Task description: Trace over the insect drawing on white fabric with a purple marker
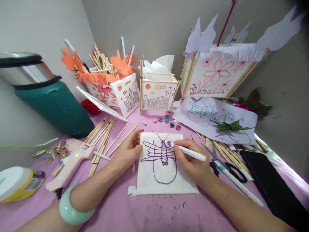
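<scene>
A white textured panel (145, 180) lies flat on the purple tabletop in front of me. It bears a purple line drawing of a winged insect (164, 154) above a rounded outline. My right hand (190, 158) is closed around a white marker (190, 152) with a purple band near its tip, which meets the drawing at the insect's head. At the panel's upper left edge, my left hand (129, 148) has its fingers curled, with thumb and fingertips holding that edge. A pale green bangle (74, 209) circles the left wrist.
Behind stand decorated stick-framed boxes (159, 95) and a large flowered lantern (217, 75). Left are a teal bottle (53, 106), a pink glue gun (72, 164) and bundled sticks (103, 141). Right are scissors (231, 170), a black phone (272, 187) and a drawing sheet (200, 119).
</scene>
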Motion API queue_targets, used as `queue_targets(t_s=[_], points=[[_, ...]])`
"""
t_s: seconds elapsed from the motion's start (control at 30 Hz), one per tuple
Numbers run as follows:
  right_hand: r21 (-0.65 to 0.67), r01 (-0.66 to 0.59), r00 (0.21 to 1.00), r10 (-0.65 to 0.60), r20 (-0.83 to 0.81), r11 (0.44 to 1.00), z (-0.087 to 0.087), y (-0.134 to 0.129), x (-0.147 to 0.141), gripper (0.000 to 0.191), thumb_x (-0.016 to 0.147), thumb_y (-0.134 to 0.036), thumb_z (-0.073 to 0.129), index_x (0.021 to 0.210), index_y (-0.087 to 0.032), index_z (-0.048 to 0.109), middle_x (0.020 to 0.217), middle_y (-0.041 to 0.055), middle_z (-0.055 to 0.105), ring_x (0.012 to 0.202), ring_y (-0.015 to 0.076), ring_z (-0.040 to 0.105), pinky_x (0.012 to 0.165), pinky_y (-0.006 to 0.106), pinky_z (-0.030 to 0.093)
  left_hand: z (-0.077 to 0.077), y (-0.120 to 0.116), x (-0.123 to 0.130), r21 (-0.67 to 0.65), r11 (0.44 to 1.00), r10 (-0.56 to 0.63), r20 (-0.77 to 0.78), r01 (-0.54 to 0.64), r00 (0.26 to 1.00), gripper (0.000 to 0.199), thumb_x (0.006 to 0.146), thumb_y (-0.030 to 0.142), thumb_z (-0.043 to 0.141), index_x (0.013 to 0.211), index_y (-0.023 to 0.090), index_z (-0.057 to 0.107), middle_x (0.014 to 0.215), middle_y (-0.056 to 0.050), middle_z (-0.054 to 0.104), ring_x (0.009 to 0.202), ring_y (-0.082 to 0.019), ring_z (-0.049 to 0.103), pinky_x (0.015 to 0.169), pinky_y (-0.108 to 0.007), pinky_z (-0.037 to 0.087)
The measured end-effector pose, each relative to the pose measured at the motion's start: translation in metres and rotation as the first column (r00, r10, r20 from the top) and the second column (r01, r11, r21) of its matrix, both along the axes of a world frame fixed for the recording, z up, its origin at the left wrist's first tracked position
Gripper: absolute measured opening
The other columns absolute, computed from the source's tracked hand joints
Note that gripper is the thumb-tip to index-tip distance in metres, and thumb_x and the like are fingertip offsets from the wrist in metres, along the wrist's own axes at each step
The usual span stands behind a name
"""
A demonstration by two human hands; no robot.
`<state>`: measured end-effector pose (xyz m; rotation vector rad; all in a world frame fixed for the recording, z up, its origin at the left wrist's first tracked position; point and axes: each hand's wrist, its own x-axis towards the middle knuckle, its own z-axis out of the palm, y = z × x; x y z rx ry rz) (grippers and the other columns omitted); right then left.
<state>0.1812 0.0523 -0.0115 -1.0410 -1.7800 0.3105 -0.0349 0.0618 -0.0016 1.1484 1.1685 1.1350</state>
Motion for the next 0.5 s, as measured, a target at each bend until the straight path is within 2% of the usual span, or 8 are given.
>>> queue_targets(t_s=[0.17,0.33,0.5], points=[[0.048,0.043,0.999,-0.042,-0.012,0.998,0.003,0.001,-0.001,0.008,0.082,-0.015,0.058,0.088,-0.021,0.060,0.076,0.0010,0.062,0.059,0.0114,0.054,0.055,0.025,0.045,-0.001,0.000,0.000,0.011,1.000,0.005,-0.003,-0.005,1.000,0.055,0.065,0.011,0.055,0.120,0.013,0.047,0.103,-0.008,0.061,0.099,-0.020,0.057,0.085,-0.033,0.045],[0.105,0.030,1.000,-0.029,-0.010,0.994,0.005,0.004,0.000,0.015,0.085,-0.014,0.054,0.097,-0.021,0.060,0.089,0.0056,0.063,0.083,0.0188,0.060,0.074,0.035,0.048,-0.009,0.003,-0.002,0.063,0.998,0.024,-0.075,-0.019,0.997,0.058,0.065,0.012,0.054,0.123,0.014,0.047,0.106,-0.009,0.061,0.101,-0.021,0.059,0.089,-0.035,0.045],[0.095,0.029,0.999,-0.027,-0.016,0.995,0.003,0.005,0.001,0.018,0.087,-0.014,0.052,0.101,-0.021,0.061,0.091,0.0059,0.064,0.084,0.0185,0.061,0.075,0.035,0.049,-0.015,0.004,-0.007,0.152,0.988,0.015,-0.204,0.017,0.979,0.060,0.068,0.012,0.051,0.128,0.014,0.046,0.111,-0.010,0.062,0.102,-0.021,0.059,0.092,-0.035,0.044]])
